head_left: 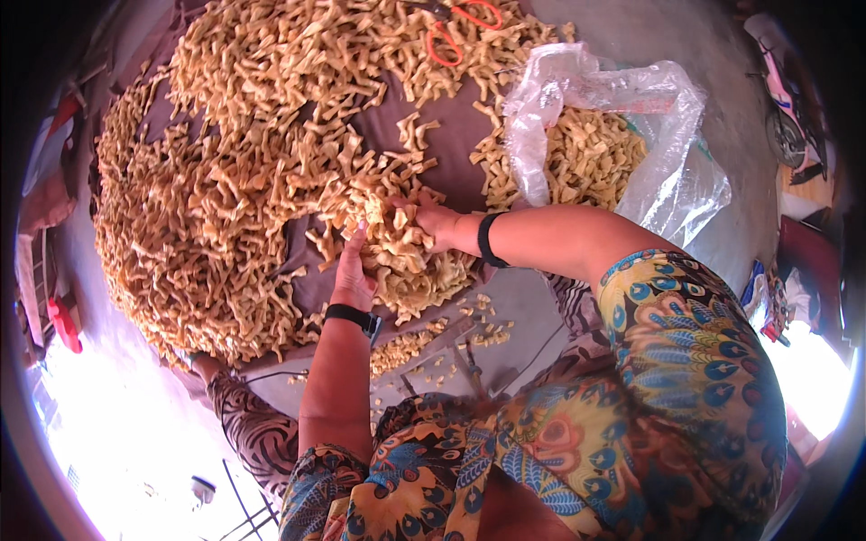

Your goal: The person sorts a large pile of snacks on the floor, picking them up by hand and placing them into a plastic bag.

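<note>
From the head camera we see our left hand (352, 270) open, palm pressed against the near edge of a heap of tan fried strips (271, 144), while our right hand (431, 221) lies cupped over a gathered mound of strips between the two hands; whether its fingers close on any we cannot tell. The heap spreads over a brown cloth (460, 135), with a clear plastic bag (622, 117) partly filled with strips just right of it and orange scissors (456, 27) on the far edge.
</note>
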`<state>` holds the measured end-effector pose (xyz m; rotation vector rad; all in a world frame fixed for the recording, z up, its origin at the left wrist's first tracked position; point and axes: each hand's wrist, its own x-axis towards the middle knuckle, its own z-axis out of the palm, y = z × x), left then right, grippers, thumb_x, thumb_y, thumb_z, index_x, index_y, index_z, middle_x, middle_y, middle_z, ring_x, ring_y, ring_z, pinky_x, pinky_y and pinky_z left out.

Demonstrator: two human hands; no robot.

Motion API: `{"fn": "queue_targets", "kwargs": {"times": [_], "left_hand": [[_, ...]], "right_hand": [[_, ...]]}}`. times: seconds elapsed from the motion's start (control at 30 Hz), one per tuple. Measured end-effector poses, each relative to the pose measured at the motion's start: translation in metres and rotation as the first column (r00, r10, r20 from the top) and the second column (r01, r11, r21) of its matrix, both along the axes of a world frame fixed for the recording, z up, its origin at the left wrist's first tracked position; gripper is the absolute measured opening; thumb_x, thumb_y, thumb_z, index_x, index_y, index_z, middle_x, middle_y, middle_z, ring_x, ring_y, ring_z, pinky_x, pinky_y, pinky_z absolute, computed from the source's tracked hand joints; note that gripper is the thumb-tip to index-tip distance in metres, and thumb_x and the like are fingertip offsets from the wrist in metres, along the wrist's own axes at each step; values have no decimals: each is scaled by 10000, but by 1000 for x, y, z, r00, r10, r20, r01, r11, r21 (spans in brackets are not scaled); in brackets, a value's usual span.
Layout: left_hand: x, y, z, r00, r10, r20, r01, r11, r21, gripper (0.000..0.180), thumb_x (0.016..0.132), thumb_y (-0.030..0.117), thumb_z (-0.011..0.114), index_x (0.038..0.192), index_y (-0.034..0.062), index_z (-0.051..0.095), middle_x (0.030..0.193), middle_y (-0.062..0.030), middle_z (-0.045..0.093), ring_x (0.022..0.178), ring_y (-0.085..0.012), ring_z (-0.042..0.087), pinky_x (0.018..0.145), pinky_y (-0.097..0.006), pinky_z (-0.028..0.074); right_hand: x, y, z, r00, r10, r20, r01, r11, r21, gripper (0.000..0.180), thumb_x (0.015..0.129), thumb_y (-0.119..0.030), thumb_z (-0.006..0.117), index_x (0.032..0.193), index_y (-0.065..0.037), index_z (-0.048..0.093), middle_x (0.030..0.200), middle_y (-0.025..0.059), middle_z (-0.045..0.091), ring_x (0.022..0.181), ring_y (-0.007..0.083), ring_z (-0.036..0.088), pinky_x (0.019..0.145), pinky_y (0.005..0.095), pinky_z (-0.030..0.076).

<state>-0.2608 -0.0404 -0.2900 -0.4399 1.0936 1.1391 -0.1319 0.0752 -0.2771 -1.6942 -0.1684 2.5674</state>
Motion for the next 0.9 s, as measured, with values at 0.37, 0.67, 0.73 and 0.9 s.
{"fn": "queue_targets", "kwargs": {"times": [0.37,0.67,0.73,0.9], "left_hand": [[-21,39,52,993,-65,-103,78,988,131,447,798,295,664,1154,56,537,1057,-87,624,897,-226,625,792,-348,513],[57,143,185,940,-253,-228,326,866,379,383,854,235,597,1169,37,507,1041,-80,624,902,-198,622,768,-345,524],[92,174,194,910,-282,-303,395,813,429,388,863,222,577,1192,38,486,1059,-89,617,905,-216,622,780,-357,523],[214,249,145,803,-457,-382,571,773,275,566,789,235,686,1249,109,380,1061,-98,597,903,-233,617,685,-397,545]], "right_hand": [[-13,27,-14,886,208,-414,1,893,450,251,890,-233,553,1108,-111,581,883,44,621,776,150,622,644,309,530],[76,110,116,797,-114,-593,267,947,178,221,870,-310,567,908,-101,629,793,44,642,679,172,629,595,333,541],[122,125,156,894,-105,-436,237,936,260,267,909,-321,482,1008,-105,604,882,60,643,765,188,622,642,378,537],[262,158,127,981,156,117,-155,260,953,302,890,-271,509,1133,-95,543,1015,104,621,912,229,594,790,366,493]]}}
